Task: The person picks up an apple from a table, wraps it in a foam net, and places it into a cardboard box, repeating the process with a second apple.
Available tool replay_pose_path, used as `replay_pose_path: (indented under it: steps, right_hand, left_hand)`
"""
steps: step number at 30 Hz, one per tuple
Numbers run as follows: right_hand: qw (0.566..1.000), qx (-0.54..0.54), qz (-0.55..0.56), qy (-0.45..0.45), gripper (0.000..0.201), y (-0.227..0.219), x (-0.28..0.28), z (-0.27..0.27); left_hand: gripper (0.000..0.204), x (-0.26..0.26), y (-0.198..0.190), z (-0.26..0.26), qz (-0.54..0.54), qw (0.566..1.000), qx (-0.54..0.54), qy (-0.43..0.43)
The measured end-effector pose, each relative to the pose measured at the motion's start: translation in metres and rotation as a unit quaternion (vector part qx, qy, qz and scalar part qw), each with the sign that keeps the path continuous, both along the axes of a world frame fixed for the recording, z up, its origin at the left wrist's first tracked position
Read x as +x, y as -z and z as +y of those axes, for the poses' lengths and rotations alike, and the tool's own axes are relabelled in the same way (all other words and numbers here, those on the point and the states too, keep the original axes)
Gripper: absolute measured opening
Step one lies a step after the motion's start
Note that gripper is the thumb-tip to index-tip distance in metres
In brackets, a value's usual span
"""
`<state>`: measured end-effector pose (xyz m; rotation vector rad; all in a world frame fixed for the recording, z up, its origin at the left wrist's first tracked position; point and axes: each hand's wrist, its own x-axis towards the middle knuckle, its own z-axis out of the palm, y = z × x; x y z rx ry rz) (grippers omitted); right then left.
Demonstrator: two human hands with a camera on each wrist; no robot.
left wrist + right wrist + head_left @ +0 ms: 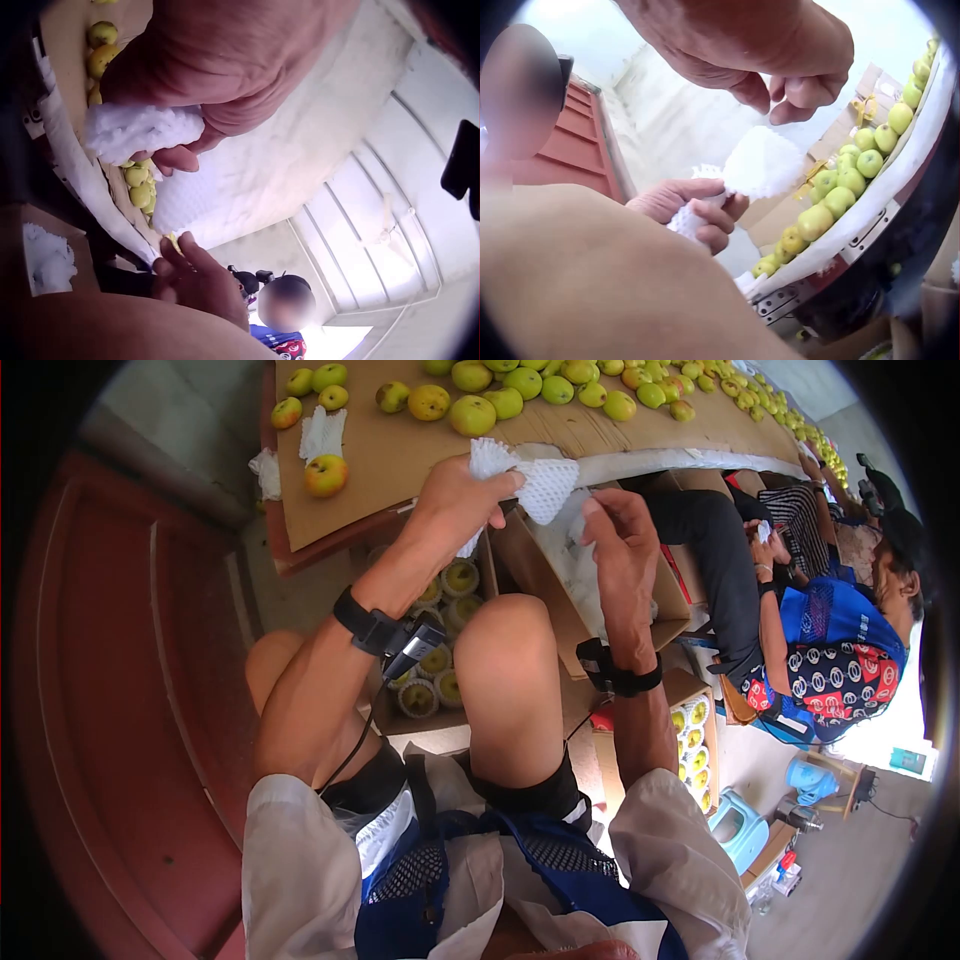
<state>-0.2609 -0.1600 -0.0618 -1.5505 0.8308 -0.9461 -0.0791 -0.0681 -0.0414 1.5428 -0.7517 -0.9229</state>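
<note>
At far left stands the red door (100,710); next to it, a lone apple (326,476) rests on the cardboard sheet (385,455), to the left of my hands. My left hand (455,500) follows. Its thumb and fingers pinch white foam netting, and further netting shows above and below the grip; I cannot tell whether this is one piece or several. The flared foam net (548,490) projects from the thumb side of that grip. Its long axis runs rightward and slightly down in the head view, narrow end at my left thumb, wide edge facing right. My right hand (625,545) is on that wide-edge side. Its fingers are loosely bent, narrowly spaced from the thumb, and hold nothing that I can see. Governing relation, in my judgement: the short gap between the wide edge and my right fingertips. The net lies to the left of these fingertips in the head view; in the right wrist view it lies just below them, apart. My left hand is the nearer, being in contact; my right is just beside. The apple row (472,415) lies beyond both hands, so the lone apple is nearer my left hand than my right.
</note>
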Motion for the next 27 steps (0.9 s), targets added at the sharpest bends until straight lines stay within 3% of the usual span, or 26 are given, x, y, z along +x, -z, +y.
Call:
replay_pose_path:
  steps: [2,5,11,14,17,23,27]
  right_hand:
    - [0.997,-0.018,0.012,-0.078,0.032,-0.008,0.002,0.010]
    - [0.995,-0.037,0.038,-0.086,0.033,-0.004,0.010,0.010]
    - [0.985,0.120,-0.017,-0.126,0.032,-0.006,-0.002,0.004]
    - [0.982,0.160,-0.064,-0.071,0.023,0.001,-0.006,-0.002]
    - [0.935,0.269,-0.196,-0.119,0.015,0.016,-0.012,-0.018]
    - [0.836,0.418,-0.310,-0.172,0.013,0.036,-0.015,-0.030]
    - [0.909,0.325,-0.200,-0.166,0.031,0.025,-0.009,-0.016]
  left_hand:
    - [0.018,-0.007,-0.005,0.002,-0.020,1.000,-0.006,0.019]
    - [0.016,-0.016,-0.009,0.005,-0.032,0.998,-0.008,0.060]
    - [0.017,-0.013,-0.007,0.006,-0.036,0.996,-0.014,0.086]
    - [0.018,-0.011,-0.011,0.008,-0.024,0.997,0.002,0.072]
    - [0.019,-0.010,-0.009,0.008,-0.002,0.998,-0.008,0.067]
    - [0.023,0.001,0.002,0.007,0.075,0.993,0.011,0.087]
    - [0.026,-0.005,0.002,0.005,0.076,0.994,-0.039,0.066]
